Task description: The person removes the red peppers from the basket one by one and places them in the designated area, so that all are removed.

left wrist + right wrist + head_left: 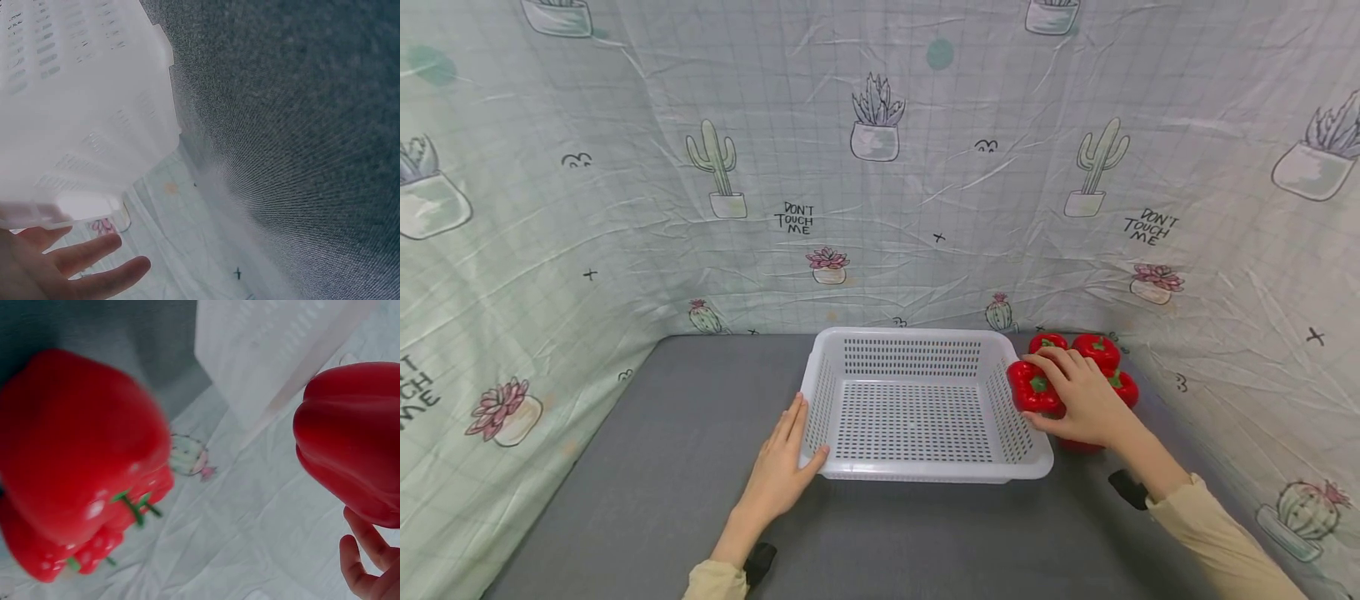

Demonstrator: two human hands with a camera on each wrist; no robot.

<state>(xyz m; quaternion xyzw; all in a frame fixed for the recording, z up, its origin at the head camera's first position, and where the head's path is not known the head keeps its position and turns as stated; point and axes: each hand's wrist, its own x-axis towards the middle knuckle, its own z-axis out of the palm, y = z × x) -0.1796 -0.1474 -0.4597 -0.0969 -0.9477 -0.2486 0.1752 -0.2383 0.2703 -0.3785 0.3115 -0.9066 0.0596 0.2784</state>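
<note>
Left hand [778, 475] flat on grey tabletop [647, 467], thumb touching white basket [925, 477], right hand [1078, 400] grip curled round red pepper [1032, 390], more peppers [1097, 350] behind.

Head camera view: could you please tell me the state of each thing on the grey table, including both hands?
White perforated plastic basket: upright, empty.
Red bell pepper in the right grip: lifted beside the basket's right wall.
Other red bell peppers: clustered right of the basket, outside it.
Left hand: fingers straight, against the basket's near-left corner.
Right hand: fingers curled on the pepper.
</note>
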